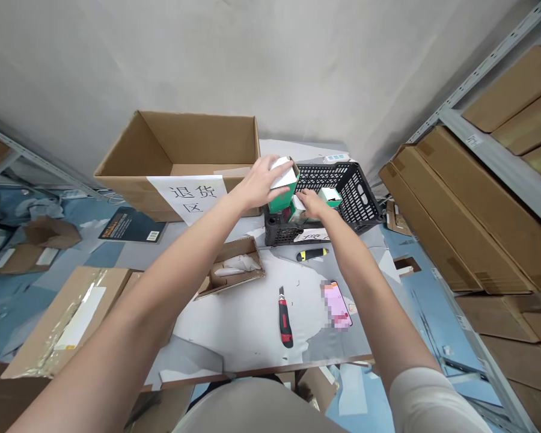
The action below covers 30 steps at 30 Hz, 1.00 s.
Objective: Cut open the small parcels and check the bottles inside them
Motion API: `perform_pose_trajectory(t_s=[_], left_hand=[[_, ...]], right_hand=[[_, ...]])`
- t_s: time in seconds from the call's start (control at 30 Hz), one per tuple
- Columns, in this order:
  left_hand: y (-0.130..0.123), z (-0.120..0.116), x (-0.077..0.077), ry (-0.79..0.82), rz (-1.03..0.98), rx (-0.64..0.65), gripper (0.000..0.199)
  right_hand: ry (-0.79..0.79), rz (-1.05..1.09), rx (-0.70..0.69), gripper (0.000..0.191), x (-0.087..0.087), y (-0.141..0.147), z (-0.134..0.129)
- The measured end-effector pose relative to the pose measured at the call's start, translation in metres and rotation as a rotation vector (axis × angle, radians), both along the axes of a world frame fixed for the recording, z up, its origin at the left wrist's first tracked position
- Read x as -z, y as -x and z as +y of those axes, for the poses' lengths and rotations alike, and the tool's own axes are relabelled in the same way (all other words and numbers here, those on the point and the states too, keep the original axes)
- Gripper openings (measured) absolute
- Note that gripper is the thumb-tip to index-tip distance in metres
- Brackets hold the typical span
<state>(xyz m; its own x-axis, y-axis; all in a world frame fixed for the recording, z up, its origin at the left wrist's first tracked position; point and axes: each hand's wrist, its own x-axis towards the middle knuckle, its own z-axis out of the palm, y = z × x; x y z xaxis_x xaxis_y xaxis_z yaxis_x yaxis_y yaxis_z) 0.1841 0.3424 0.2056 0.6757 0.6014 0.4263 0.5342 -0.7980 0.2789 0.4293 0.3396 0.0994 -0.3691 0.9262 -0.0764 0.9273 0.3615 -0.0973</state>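
My left hand [262,183] is closed on a green and white box [283,191] above the left end of a black plastic crate [359,198]. Inside the crate, my right hand [312,203] has its fingers at another white and green box [297,207]; whether it grips that box is hard to tell. A third white-topped green box [330,196] stands in the crate just right of my right hand. A paper label with writing hangs on the crate's front side.
A large open carton [130,186] with a paper sign stands at the left. Nearer lie a small open box [252,273], a yellow cutter [312,254], a red and black cutter [285,319] and a phone [338,305]. Shelves with cartons [478,210] rise at the right.
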Motion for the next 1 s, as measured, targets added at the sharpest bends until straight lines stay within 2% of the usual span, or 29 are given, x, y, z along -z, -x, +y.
perform_pose_trajectory(t_s=[0.07, 0.13, 0.3, 0.43, 0.57, 0.63, 0.77, 0.87, 0.93, 1.0], left_hand=[[-0.006, 0.005, 0.004, 0.026, 0.02, 0.014, 0.061], [-0.013, 0.008, 0.015, 0.058, 0.066, 0.044, 0.061], [-0.024, 0.008, 0.061, 0.118, 0.159, 0.116, 0.061], [-0.031, 0.003, 0.086, 0.18, 0.232, 0.058, 0.065], [-0.043, 0.0, 0.094, 0.235, 0.394, -0.13, 0.078], [-0.051, -0.001, 0.098, 0.29, 0.477, -0.179, 0.083], [-0.074, 0.0, 0.106, 0.36, 0.583, -0.209, 0.083], [-0.088, 0.002, 0.108, 0.46, 0.646, -0.242, 0.091], [-0.088, 0.001, 0.108, 0.501, 0.615, -0.211, 0.093], [-0.077, -0.003, 0.111, 0.45, 0.518, -0.151, 0.087]], right_hand=[[-0.018, -0.003, 0.011, 0.068, -0.002, -0.011, -0.006], [-0.025, -0.004, 0.026, 0.069, -0.003, -0.019, -0.012], [-0.015, 0.013, 0.044, 0.076, -0.001, -0.021, -0.019], [-0.03, 0.04, 0.081, 0.088, 0.006, -0.017, -0.022], [-0.029, 0.047, 0.078, 0.087, 0.009, -0.017, -0.026], [-0.021, 0.026, 0.058, 0.084, 0.009, -0.017, -0.025], [0.022, -0.012, 0.061, 0.086, 0.014, -0.014, -0.017], [0.056, 0.016, 0.125, 0.099, 0.024, -0.011, -0.016], [0.07, 0.06, 0.174, 0.106, 0.03, -0.011, -0.02], [0.063, 0.111, 0.223, 0.104, 0.033, -0.015, -0.027]])
